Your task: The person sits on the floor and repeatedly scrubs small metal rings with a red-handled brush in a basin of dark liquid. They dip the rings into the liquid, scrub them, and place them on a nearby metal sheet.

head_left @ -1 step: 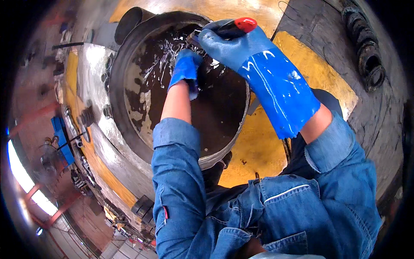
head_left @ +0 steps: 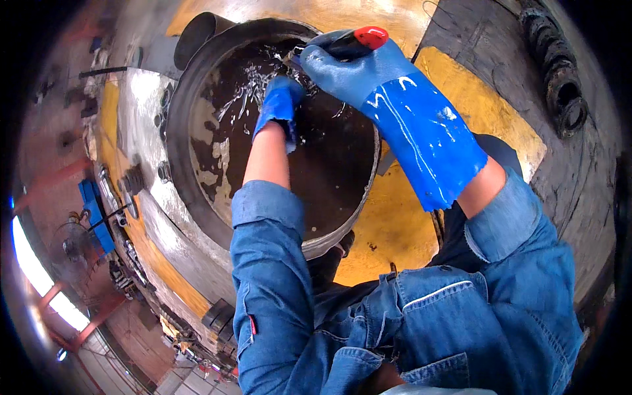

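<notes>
A wide round metal drum (head_left: 176, 151) lies open below me, with dark wet residue (head_left: 329, 178) inside and silvery streaks (head_left: 242, 92) near its far wall. My left hand (head_left: 280, 105), in a short blue glove with the forearm bare, reaches down into the drum with its fingers curled against the inside. Whether it grips anything is hidden. My right hand (head_left: 349, 72), in a long wet blue rubber glove, is closed around a tool with a black and red handle (head_left: 368, 36). The tool tip meets the drum's far side just beside my left hand.
The drum sits in a yellow-painted metal surface (head_left: 395, 230). A dark pipe stub (head_left: 197, 33) rises at the drum's far left rim. Stacked black rings (head_left: 559, 79) lie at the upper right. A blue machine part (head_left: 92, 210) and a fan (head_left: 69, 253) are far left.
</notes>
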`<state>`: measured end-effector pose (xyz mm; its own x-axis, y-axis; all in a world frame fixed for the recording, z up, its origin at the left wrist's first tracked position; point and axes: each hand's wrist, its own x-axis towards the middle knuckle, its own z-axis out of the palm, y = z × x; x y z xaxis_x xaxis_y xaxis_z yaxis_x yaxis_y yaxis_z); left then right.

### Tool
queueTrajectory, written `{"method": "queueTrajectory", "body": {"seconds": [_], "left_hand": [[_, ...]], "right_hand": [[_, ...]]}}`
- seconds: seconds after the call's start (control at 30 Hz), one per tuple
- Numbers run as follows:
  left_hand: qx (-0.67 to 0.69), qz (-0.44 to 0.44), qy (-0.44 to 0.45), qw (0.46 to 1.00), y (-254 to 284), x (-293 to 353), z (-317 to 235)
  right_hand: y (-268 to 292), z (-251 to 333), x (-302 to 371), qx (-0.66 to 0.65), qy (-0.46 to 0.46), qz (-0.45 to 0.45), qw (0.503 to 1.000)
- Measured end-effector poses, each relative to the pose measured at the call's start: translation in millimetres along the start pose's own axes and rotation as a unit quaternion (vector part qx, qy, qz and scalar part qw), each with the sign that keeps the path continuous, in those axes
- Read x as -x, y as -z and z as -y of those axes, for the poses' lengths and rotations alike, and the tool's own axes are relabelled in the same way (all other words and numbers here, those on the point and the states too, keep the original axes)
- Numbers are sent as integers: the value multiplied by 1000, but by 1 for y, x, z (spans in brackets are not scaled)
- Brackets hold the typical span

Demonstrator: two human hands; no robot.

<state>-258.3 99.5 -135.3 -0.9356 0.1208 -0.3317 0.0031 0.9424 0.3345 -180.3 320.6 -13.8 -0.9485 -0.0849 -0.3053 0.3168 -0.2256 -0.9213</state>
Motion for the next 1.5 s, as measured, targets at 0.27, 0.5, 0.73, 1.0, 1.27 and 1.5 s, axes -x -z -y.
{"method": "queueTrajectory", "body": {"seconds": [0.27, 0.5, 0.73, 1.0, 1.27, 1.5], "left_hand": [[-8, 58, 26, 998, -50, -52, 91], [-1, 57, 33, 998, -36, -68, 104], [200, 48, 51, 977, 39, -15, 28], [259, -2, 79, 963, 63, 55, -27], [131, -55, 114, 983, 65, 72, -38], [104, -43, 115, 987, 65, 74, -50]], "right_hand": [[-3, 2, 12, 103, 17, 61, 993], [1, 23, 26, -26, 3, 29, 999], [14, -19, -19, -866, -228, 95, 435], [7, -1, -9, -380, -104, 40, 918], [-7, 7, 0, 104, 17, 2, 994], [-11, 7, -4, 228, 22, -13, 973]]}}
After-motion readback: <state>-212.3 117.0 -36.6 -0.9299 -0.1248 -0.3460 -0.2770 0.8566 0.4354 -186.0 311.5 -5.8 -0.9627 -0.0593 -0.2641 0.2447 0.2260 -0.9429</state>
